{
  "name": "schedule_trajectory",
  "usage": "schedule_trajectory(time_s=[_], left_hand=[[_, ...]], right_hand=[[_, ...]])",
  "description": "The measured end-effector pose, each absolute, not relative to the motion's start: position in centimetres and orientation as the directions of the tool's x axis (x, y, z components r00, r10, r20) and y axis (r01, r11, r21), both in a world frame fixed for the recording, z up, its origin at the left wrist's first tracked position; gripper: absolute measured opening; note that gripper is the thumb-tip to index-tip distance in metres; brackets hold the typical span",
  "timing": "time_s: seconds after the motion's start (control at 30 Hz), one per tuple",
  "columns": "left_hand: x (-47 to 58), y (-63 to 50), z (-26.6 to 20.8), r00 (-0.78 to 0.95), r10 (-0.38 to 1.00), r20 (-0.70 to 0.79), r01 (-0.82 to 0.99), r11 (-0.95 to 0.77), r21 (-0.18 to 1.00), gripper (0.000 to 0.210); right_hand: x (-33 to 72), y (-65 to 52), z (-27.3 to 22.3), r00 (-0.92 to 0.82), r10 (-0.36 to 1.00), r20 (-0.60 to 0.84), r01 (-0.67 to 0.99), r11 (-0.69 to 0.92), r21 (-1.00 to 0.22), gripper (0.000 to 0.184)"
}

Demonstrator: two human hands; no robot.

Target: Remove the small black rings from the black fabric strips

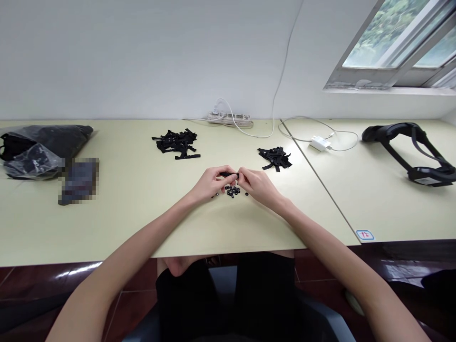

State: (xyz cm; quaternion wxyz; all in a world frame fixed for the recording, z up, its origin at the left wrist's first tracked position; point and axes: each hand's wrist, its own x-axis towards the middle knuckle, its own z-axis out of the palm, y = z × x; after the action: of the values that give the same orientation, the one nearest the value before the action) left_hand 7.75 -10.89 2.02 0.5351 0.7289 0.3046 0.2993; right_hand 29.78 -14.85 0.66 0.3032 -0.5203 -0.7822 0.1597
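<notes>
Between my two hands is a short black strip (228, 174), held just above the table. My left hand (213, 184) pinches its left part between thumb and fingers. The fingers of my right hand (258, 185) are closed at its right end; whether a small ring is in them too is hidden. Right below lie several small black rings (233, 191) in a loose heap, with single ones a little to each side. A pile of black strips (176, 141) lies beyond my left hand, and a smaller pile of black strips (276, 157) beyond my right.
A power strip (231, 118) with white cables lies against the wall. A white charger (319, 143) and a black headset (409, 152) are on the right. A black plastic bag (46, 147) and a blurred-out dark object (79, 181) sit at left. A seam (320, 185) crosses the table (107, 228).
</notes>
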Motion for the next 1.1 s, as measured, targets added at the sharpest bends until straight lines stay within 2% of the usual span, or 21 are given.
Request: schedule_trajectory(time_s=[0.2,0.47,0.67,0.87,1.1], left_hand=[[7.8,-10.6,2.1,0.659,0.746,0.094,0.094,-0.206,0.974,0.034],[7.9,-10.7,2.6,0.671,0.737,0.082,0.075,-0.177,0.981,0.041],[7.5,-10.2,3.0,0.612,0.782,0.117,0.116,-0.235,0.965,0.038],[6.9,-9.4,2.9,0.550,0.816,0.179,0.138,-0.300,0.944,0.033],[6.9,-9.3,3.0,0.553,0.815,0.175,0.148,-0.303,0.941,0.035]], right_hand=[[29.7,-15.0,0.6,-0.267,0.923,0.278,0.630,0.385,-0.675,0.031],[29.8,-14.6,0.9,-0.217,0.940,0.264,0.576,0.342,-0.743,0.032],[30.2,-14.4,1.4,-0.199,0.948,0.249,0.585,0.319,-0.746,0.029],[31.2,-14.7,1.6,-0.324,0.929,0.178,0.591,0.346,-0.728,0.029],[31.1,-14.7,1.3,-0.376,0.898,0.230,0.538,0.413,-0.735,0.016]])
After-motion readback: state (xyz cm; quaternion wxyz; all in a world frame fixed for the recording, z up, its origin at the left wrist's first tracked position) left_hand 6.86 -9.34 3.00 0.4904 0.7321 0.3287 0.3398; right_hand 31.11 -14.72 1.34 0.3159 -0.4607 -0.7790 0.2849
